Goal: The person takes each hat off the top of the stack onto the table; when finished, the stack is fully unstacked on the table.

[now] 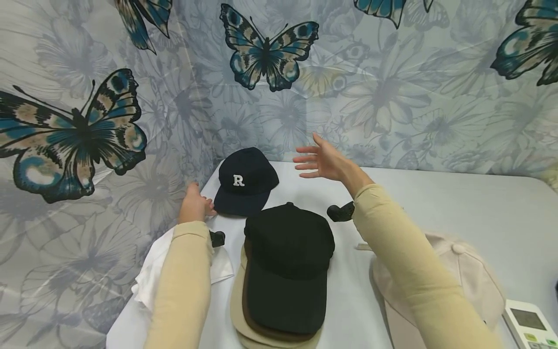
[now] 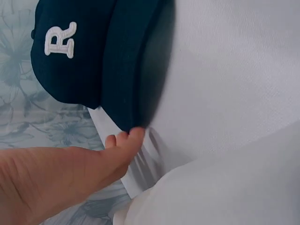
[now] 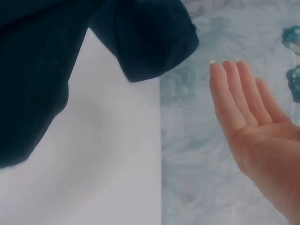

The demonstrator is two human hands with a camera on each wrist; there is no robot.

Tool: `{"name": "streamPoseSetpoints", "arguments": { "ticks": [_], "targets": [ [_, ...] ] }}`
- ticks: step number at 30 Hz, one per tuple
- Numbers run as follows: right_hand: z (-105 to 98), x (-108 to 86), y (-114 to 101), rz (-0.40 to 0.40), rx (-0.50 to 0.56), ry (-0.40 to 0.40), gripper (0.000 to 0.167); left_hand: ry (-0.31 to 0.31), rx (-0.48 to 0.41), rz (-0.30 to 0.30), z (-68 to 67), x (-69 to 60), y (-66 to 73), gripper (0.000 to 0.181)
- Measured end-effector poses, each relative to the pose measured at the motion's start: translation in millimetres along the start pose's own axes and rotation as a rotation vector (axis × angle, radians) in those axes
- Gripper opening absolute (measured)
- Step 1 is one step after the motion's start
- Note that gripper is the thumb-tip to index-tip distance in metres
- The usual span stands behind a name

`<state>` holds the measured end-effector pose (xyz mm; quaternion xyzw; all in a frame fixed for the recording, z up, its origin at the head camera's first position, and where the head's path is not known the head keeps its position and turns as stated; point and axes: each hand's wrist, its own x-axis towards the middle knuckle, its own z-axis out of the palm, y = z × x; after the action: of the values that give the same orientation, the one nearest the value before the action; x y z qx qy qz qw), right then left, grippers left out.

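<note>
A navy baseball cap [image 1: 246,169] with a white letter R stands at the back of the white table, its brim toward me. My left hand [image 1: 194,203] is at the left end of that brim. In the left wrist view, the fingertips [image 2: 136,133] meet the brim's corner, and whether they press on it I cannot tell. To the right of the cap my right hand [image 1: 328,161] is held in the air, fingers straight and apart, holding nothing. A stack of caps topped by a black cap [image 1: 289,247] lies nearer me, between my forearms.
White fabric [image 1: 154,264] lies under my left forearm. A pale pink cap [image 1: 475,276] sits partly behind my right sleeve. A white device with a screen [image 1: 529,322] is at the right front. The butterfly-patterned cloth [image 1: 266,116] hangs behind and left of the table.
</note>
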<state>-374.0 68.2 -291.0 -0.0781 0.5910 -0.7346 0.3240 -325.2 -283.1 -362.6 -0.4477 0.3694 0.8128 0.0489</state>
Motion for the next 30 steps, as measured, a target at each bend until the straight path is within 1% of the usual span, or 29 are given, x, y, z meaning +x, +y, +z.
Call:
{"name": "streamPoseSetpoints", "arguments": {
  "ticks": [1,2,4,6,7,8,11,12,13,15,18,19,22,27,30],
  "targets": [
    [-1,-1.3,0,0.003,-0.011,-0.009,0.073,-0.004,0.014,0.01,-2.0,10.9,2.7,0.067],
    [-1,-2.7,0,0.007,-0.021,-0.019,0.073,-0.009,0.012,0.023,-3.8,18.2,4.3,0.068],
    [-2,-5.5,0,0.009,-0.041,-0.042,0.074,-0.038,0.018,0.045,-7.9,28.8,8.5,0.068],
    [-3,-9.0,-1,0.008,-0.052,-0.058,0.074,-0.062,0.033,0.086,-10.1,27.9,9.7,0.068],
    [-4,-11.0,-2,0.007,-0.056,-0.063,0.074,-0.07,0.043,0.105,-9.7,22.0,9.0,0.068],
    [-5,-13.1,-2,0.006,-0.063,-0.072,0.074,-0.074,0.051,0.128,-8.3,11.2,6.8,0.067],
    [-8,-20.0,-4,0.003,-0.084,-0.09,0.075,-0.09,0.113,0.173,-3.2,-21.9,2.2,0.062],
    [-10,-22.2,-5,0.003,-0.094,-0.096,0.075,-0.097,0.13,0.181,-1.1,-32.3,1.5,0.061],
    [-10,-24.3,-5,0.004,-0.102,-0.102,0.076,-0.119,0.14,0.171,1.1,-43.1,1.4,0.059],
    [-12,-28.3,-6,0.008,-0.119,-0.105,0.076,-0.166,0.151,0.166,5.4,-57.1,2.2,0.057],
    [-14,-33.5,-5,0.015,-0.134,-0.102,0.076,-0.246,0.176,0.179,13.1,-64.5,4.8,0.055],
    [-14,-35.0,-4,0.019,-0.137,-0.104,0.076,-0.278,0.182,0.185,15.5,-65.2,5.5,0.055],
    [-14,-41.1,-1,0.025,-0.147,-0.12,0.077,-0.37,0.2,0.211,23.0,-73.9,4.0,0.054],
    [-13,-53.8,4,0.019,-0.184,-0.169,0.078,-0.523,0.231,0.24,34.4,-96.5,-4.6,0.052],
    [-13,-61.1,7,0.008,-0.221,-0.192,0.077,-0.589,0.271,0.26,38.2,-105.8,-10.6,0.052]
  ]
}}
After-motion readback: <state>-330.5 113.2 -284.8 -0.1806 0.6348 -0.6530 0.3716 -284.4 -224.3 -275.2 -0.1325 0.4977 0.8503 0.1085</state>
